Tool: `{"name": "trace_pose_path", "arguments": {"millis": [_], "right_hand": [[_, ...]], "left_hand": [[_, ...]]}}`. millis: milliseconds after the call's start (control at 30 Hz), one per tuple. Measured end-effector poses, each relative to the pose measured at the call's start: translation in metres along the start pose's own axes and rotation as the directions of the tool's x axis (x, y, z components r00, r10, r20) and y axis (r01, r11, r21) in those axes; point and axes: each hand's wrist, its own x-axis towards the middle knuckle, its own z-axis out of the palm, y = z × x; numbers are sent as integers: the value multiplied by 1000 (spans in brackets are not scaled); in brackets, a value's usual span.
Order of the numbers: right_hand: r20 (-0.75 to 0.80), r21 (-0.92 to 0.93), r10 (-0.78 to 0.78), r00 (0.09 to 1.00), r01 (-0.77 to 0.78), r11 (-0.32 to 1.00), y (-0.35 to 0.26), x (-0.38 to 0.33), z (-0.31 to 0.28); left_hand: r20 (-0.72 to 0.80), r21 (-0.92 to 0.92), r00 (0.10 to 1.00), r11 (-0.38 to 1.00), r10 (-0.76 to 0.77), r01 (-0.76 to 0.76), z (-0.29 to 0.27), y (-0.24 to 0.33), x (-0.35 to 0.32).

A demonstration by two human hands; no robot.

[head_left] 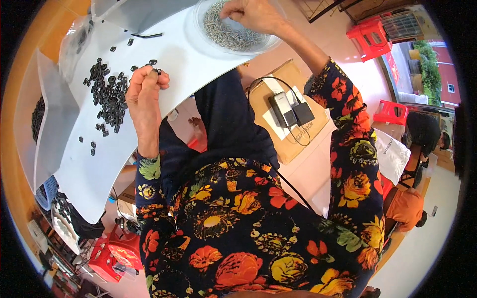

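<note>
My left hand (144,94) is over the white table (171,52), fingers and thumb pinched on a small black plastic piece (158,72). Beside it lies a loose pile of similar black pieces (110,99), squarish with a hole in each. At the far right of the table sits a clear round tub (197,25) holding many small silver metal pins or screws (233,37). My right hand (253,15) reaches over this tub, its fingers bent together at the metal parts. Whether a part is between those fingertips is too small to tell.
Translucent plastic bins (57,114) stand along the table's left and far side. A thin black rod (147,35) lies near the far bin. Right of my legs, a cardboard box (293,144) carries a corded device (283,109). Red stools (370,39) and other people (405,208) are around.
</note>
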Motion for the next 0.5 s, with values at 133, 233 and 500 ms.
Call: {"name": "trace_pose_path", "arguments": {"millis": [133,233,500], "right_hand": [[126,-198,-60,990,85,977,-22,0,-23],[35,-383,-270,962,263,886,-11,-1,-29],[110,-408,-246,963,270,872,-19,-8,-18]], "left_hand": [[9,51,1000,998,21,-21,-2,0,-2],[23,77,999,996,38,-39,-1,0,-3],[36,69,998,996,60,-63,-1,0,-5]]}}
